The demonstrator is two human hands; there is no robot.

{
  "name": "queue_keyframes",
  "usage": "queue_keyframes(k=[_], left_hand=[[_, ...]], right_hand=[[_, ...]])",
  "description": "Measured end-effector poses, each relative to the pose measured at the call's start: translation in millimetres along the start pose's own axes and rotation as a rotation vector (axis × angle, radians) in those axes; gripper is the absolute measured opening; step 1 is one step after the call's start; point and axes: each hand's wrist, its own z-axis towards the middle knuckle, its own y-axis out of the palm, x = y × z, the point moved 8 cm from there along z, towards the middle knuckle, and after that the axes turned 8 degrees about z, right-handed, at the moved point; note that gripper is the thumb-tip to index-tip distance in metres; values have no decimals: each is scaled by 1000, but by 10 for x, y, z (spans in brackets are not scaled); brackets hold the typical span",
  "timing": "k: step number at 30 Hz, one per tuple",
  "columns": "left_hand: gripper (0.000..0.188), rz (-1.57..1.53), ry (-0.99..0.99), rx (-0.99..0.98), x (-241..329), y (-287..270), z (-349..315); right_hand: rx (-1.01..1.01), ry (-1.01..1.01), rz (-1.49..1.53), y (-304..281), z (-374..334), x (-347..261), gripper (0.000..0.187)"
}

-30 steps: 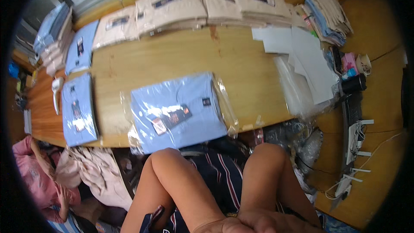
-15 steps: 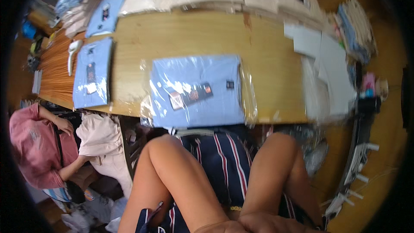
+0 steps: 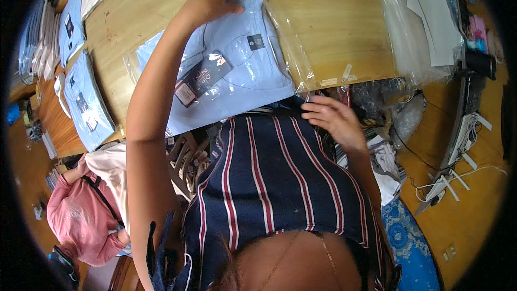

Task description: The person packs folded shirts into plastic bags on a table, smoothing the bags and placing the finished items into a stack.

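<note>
A folded light blue shirt (image 3: 237,78) in a clear plastic bag lies turned at a slant on the table, its near edge at the table's front edge. A dark hang tag (image 3: 203,78) and a small dark label (image 3: 255,42) show on it. My left hand (image 3: 212,1) reaches across it and is closed at its far edge, thumb on the near side; its fingertips are partly hidden. At the table's front edge, beside the bag's near right corner, my right hand (image 3: 336,121) has its fingers stretched out and slightly apart. Its thumb is not visible.
Another bagged blue shirt (image 3: 86,102) lies at the left, near a white handled tool (image 3: 62,94). Clear bags (image 3: 404,32) and white sheets (image 3: 431,11) lie at the right. A person in a pink top (image 3: 83,215) is at the lower left.
Both my hands have come up from the lower edge: the left to the shirt's far edge, the right to the table's front edge. The bagged shirt now lies more slanted. My view has shifted.
</note>
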Motion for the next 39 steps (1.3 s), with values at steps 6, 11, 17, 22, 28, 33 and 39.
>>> queue_keyframes(k=[6, 11, 17, 22, 28, 33, 39], left_hand=[[49, -415, -29, -565, 246, 83, 145], [34, -595, 209, -169, 674, -1156, -542], [33, -863, 328, 351, 804, -2283, -1334], [36, -1003, 167, 761, 497, -2590, -1530], [20, -1081, 280, 688, 309, -2533, -881], [30, -669, 128, 406, 475, -1785, -951], [25, -154, 406, -274, 698, 8, -1590]], right_hand=[[-122, -25, 4, 336, 429, 193, 30], [-109, -470, -23, 544, 217, -508, 38], [-261, -1020, -219, 1143, -156, -1691, 42], [-307, -1045, -400, 1692, -445, -2627, 26], [-277, -1236, -646, 1729, -89, -3268, 12], [-190, -1213, -747, 1142, -210, -2821, 11], [211, -858, -1003, -348, 79, -1250, 7]])
